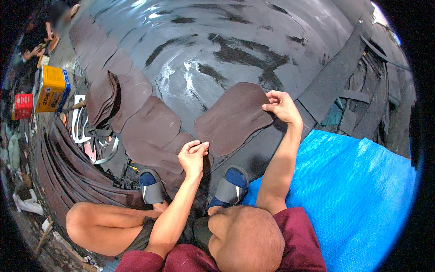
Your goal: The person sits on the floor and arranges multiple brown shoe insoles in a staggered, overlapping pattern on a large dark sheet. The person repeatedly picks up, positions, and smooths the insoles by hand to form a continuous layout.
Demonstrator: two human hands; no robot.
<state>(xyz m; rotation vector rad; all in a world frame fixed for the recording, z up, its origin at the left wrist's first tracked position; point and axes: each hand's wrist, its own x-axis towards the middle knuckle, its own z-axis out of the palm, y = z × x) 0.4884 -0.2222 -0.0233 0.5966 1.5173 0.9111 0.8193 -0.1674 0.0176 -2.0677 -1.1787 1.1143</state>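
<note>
My right hand (283,108) pinches the right edge of a dark brown insole-shaped sheet (240,102) between thumb and fingers. A second brown sole shape (235,134) overlaps its near side, and both carry faint stamped marks. Just left of them is my left hand (194,157), thumb pressed to fingertips; whatever it holds, if anything, is too small to make out. Beneath and beside that hand lie more flat brown sole-shaped pieces (152,124), overlapping in a row that runs toward the far left. A curled stack of brown pieces (102,97) stands on this row.
A shiny dark sheet (190,59) covers the floor ahead. Blue tarp (340,195) spreads at the right, with dark offcut strips (376,90) beyond. Folded brown sheeting (72,163), a yellow tin (52,89) and a red box (22,106) lie left. Another person's hands (34,52) show far left.
</note>
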